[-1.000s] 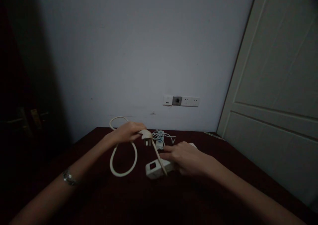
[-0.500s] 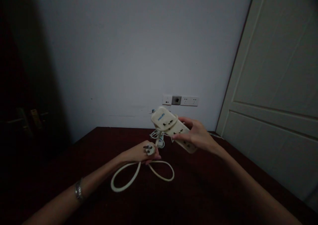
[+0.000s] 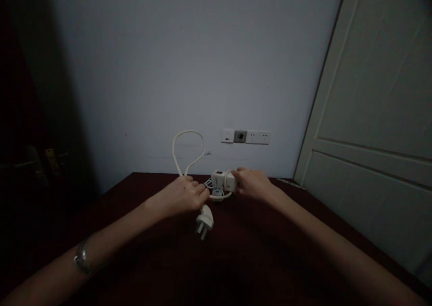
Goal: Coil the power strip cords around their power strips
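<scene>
My left hand [image 3: 187, 194] is closed round the white power cord [image 3: 175, 145], whose loop stands up above the knuckles. Below its fingers dangles the three-pin plug [image 3: 205, 219], pins pointing down. My right hand [image 3: 253, 182] grips the right end of a white power strip [image 3: 221, 181], turned so that a narrow side with a dark red switch shows. A length of cord wraps round the strip, and another stretch runs from it toward my left hand. My right fingertips are partly hidden behind the strip.
On the dark red table [image 3: 162, 261], behind the strip, lies a white bundled cable with an adapter [image 3: 218, 193]. Wall sockets [image 3: 258, 137] line the wall above the table's back edge. A pale panelled door [image 3: 367, 117] stands at the right; a door handle [image 3: 50, 159] shows at the left.
The power strip has come down and turned from its socket face to its side. My left hand has rolled over, so the cord loop now points up and the plug hangs down.
</scene>
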Motion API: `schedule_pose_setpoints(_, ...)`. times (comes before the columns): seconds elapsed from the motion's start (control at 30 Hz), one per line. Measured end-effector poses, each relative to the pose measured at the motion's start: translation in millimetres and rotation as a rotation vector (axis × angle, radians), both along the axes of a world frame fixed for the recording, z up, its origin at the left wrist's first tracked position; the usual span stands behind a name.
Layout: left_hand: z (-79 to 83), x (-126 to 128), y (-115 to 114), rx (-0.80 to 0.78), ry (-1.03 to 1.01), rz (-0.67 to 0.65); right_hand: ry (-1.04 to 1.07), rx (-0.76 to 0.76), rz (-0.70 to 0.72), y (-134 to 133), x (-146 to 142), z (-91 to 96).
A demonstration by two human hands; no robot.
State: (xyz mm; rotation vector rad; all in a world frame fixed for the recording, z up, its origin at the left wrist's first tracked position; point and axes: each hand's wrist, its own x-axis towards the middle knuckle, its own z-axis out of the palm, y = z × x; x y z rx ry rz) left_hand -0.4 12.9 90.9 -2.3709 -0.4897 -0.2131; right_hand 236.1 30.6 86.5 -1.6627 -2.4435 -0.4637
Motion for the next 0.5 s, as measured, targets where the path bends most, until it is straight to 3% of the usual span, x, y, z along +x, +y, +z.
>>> schedule_pose_setpoints(0.1, 24.9, -8.4, 17.4, -0.002, 0.034, -0.034, -0.128, -0.093, 0.214, -21.0, -14.8, -2.4)
schedule_pose_setpoints(0.2, 32.9, -13.6, 41.1, -0.180, -0.003, -0.054, -0.149, -0.153, 0.351, -41.7, -22.5, 0.3)
schedule_pose_setpoints(0.4, 9.9, 3.0, 69.2, -0.903, -0.145, -0.052, -0.092, -0.413, 0.667, -59.7, -29.8, 4.3)
schedule_pose_setpoints(0.5, -4.2, 8.3, 74.7, -1.184, -0.344, -0.047, 0.106, -0.440, 0.706, -59.3, -24.0, 8.6)
